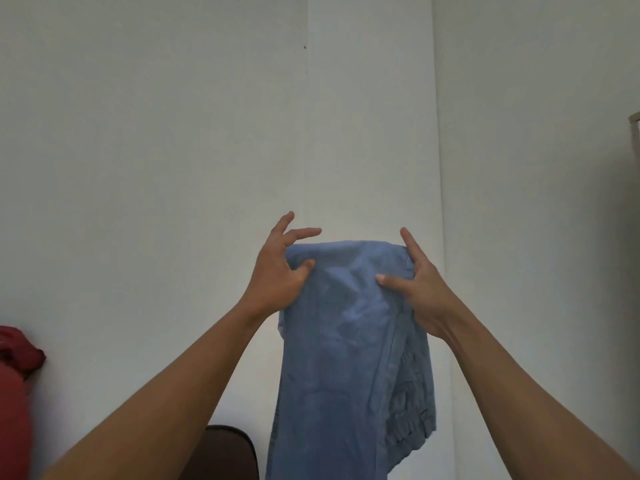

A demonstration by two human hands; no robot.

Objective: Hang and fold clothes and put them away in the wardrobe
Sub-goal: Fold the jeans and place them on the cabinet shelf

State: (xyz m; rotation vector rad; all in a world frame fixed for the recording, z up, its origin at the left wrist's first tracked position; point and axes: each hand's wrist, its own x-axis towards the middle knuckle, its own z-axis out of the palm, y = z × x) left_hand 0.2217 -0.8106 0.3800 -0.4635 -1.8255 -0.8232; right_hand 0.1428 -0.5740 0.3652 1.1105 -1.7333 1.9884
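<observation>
A blue garment (349,348) that looks like folded trousers hangs down in front of a white wall, its elastic waistband showing at the lower right. My left hand (277,271) pinches its top left corner between thumb and palm, the other fingers spread upward. My right hand (419,285) grips the top right corner, thumb pressed on the front of the cloth and fingers behind it. Both arms reach up and forward. No hanger or wardrobe interior shows.
A red cloth bundle (17,351) sits at the left edge. A dark brown rounded object (225,452) lies low in the middle, left of the garment. A pale wooden edge (635,123) shows at the far right. White wall panels fill the background.
</observation>
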